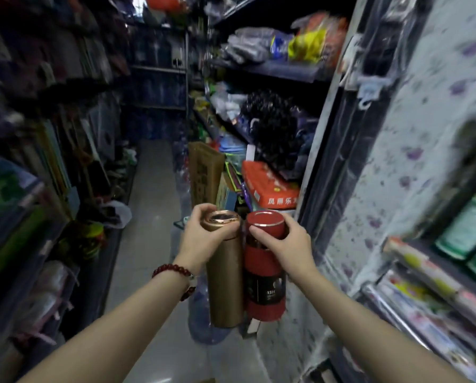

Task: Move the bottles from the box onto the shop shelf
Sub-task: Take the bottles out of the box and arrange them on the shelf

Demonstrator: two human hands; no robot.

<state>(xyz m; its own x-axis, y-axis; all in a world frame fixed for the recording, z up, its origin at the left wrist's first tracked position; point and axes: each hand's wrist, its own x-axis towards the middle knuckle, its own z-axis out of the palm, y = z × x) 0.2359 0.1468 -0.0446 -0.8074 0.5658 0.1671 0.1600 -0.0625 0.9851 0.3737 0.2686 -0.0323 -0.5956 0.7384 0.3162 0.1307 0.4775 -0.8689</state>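
My left hand [196, 239] grips a tall gold bottle [224, 283] near its copper-coloured cap. My right hand [292, 248] grips a red bottle [264, 288] with a black label, fingers wrapped around its red cap. Both bottles hang upright side by side, touching, in mid-air over the aisle floor at the centre of the view. A red bead bracelet sits on my left wrist. The shop shelf [413, 275] at the right holds rolls and green packets. No box of bottles shows clearly in view.
A narrow aisle with a grey tiled floor [148, 217] runs ahead between packed shelves. A tall brown carton [203, 172] and an orange pack [270, 186] stand ahead on the right. A clear water jug [206, 322] sits on the floor below the bottles. A patterned sheet [397, 161] covers the right wall.
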